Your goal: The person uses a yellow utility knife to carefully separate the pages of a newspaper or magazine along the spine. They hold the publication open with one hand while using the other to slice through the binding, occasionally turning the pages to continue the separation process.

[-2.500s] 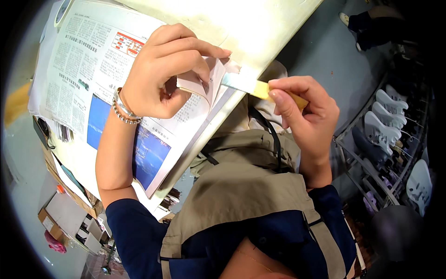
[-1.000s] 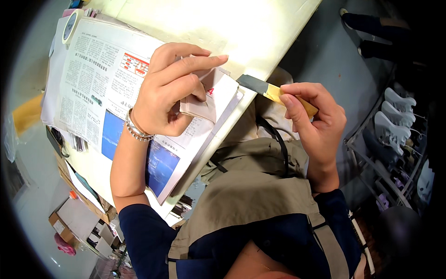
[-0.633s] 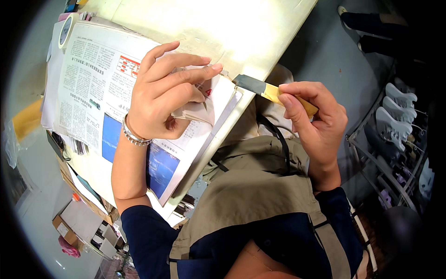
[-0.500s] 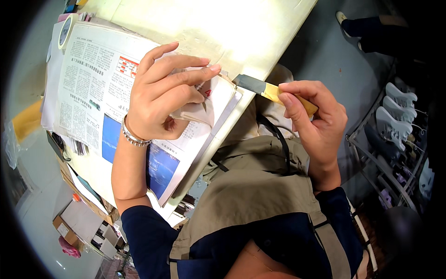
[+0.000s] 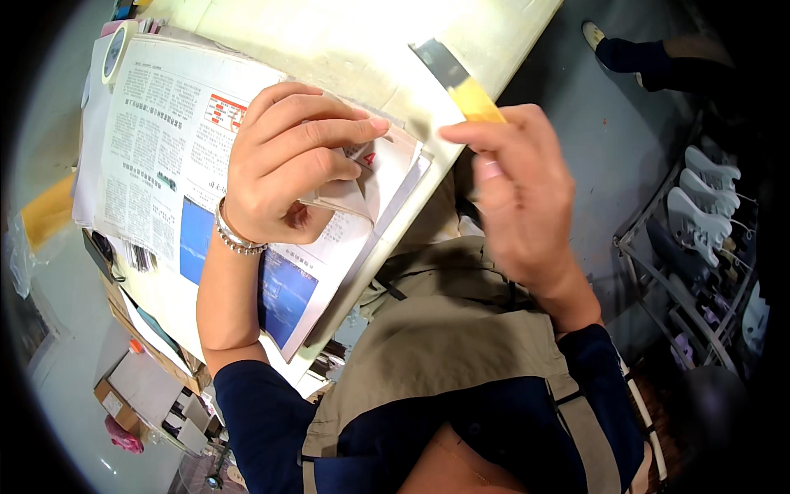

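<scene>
Bare hands: two are showing, one left hand [image 5: 292, 165] and one right hand [image 5: 522, 193]. Tools: one flat-bladed yellow tool [image 5: 473, 95] is showing. Tabletops: one pale tabletop [image 5: 354, 49] is showing. Folded paper [image 5: 393, 156]: layers are overlapping too closely for counting. Blue printed patches: two are showing, one upper patch [image 5: 196, 239] and one lower patch [image 5: 286, 300]; the forearm is hiding whether they are joining. Tape rolls: one tape roll [image 5: 115, 53] is showing. Pink bundles: one pink bundle [image 5: 123, 434] is lying at lower left. White shaped forms [image 5: 690, 218]: at least three are clustering at right. Pale shoes: one pale shoe [image 5: 592, 34] is showing plainly, a second only partly.
</scene>
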`<state>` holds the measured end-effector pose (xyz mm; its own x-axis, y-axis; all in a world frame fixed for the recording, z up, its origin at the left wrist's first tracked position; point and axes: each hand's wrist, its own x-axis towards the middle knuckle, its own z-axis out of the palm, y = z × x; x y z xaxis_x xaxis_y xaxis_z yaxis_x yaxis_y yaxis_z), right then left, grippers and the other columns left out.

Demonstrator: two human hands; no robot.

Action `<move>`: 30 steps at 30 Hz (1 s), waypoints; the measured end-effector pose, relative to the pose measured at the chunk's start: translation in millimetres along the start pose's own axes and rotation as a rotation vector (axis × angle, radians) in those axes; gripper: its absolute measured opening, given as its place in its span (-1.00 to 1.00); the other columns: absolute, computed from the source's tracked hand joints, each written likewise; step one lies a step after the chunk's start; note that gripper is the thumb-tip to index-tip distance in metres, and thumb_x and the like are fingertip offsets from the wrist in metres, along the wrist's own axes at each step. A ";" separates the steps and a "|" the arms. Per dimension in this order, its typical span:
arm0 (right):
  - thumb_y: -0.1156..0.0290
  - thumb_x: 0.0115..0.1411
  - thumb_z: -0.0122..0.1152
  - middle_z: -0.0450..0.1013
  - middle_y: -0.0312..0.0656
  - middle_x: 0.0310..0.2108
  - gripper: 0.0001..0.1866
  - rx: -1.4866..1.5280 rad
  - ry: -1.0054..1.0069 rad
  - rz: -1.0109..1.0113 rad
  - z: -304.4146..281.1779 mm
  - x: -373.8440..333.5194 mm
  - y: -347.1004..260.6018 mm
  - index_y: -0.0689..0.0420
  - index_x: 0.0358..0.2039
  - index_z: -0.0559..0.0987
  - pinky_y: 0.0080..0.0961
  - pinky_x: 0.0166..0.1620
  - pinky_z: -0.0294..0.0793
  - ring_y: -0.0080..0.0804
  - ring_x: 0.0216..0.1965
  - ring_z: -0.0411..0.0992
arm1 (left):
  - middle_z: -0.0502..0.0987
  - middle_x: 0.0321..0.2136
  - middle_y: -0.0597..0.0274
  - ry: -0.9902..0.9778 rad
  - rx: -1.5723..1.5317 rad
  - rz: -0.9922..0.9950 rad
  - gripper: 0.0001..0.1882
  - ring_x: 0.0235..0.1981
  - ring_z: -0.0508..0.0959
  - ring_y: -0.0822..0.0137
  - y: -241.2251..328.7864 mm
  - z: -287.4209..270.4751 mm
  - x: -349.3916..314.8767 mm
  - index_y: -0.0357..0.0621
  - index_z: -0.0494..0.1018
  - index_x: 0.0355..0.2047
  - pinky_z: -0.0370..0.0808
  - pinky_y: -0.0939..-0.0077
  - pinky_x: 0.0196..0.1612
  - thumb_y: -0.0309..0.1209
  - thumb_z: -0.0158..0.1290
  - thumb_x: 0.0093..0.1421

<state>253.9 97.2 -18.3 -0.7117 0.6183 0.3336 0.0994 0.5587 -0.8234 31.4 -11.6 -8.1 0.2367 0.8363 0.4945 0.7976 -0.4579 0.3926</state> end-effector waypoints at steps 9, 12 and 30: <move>0.45 -0.05 0.40 0.34 -0.17 -0.31 -0.89 -0.091 0.127 -0.008 44.5 10.5 -1.6 0.12 -0.50 0.61 -0.36 -0.27 0.39 -0.16 -0.24 0.35 | 0.64 -0.27 0.20 0.055 0.003 0.000 -0.80 -0.28 0.58 0.15 1.0 0.5 1.5 -0.10 0.42 -0.62 0.45 0.25 -0.15 -0.54 0.11 -0.39; 0.52 -0.02 0.42 0.36 -0.19 -0.32 -0.90 -0.039 0.106 0.023 44.5 12.2 -2.3 0.16 -0.48 0.63 -0.44 -0.26 0.36 -0.28 -0.26 0.35 | 0.58 -0.37 0.27 0.063 0.028 -0.022 -0.77 -0.37 0.54 0.19 2.3 -2.5 0.2 -0.08 0.44 -0.60 0.40 0.27 -0.21 -0.53 0.12 -0.41; 0.50 -0.16 0.51 0.34 -0.15 -0.38 -0.83 0.061 0.134 0.036 50.3 4.9 6.4 0.14 -0.55 0.62 -0.36 -0.26 0.34 -0.18 -0.31 0.34 | 0.59 -0.34 0.32 0.042 0.070 -0.040 -0.72 -0.45 0.46 0.26 3.5 -4.8 -2.0 -0.03 0.46 -0.57 0.24 0.36 -0.31 -0.47 0.11 -0.44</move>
<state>216.0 76.0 -45.0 -0.6086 0.7080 0.3582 0.0777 0.5025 -0.8611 31.0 -16.3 -3.9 0.1816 0.8394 0.5123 0.8430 -0.4011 0.3585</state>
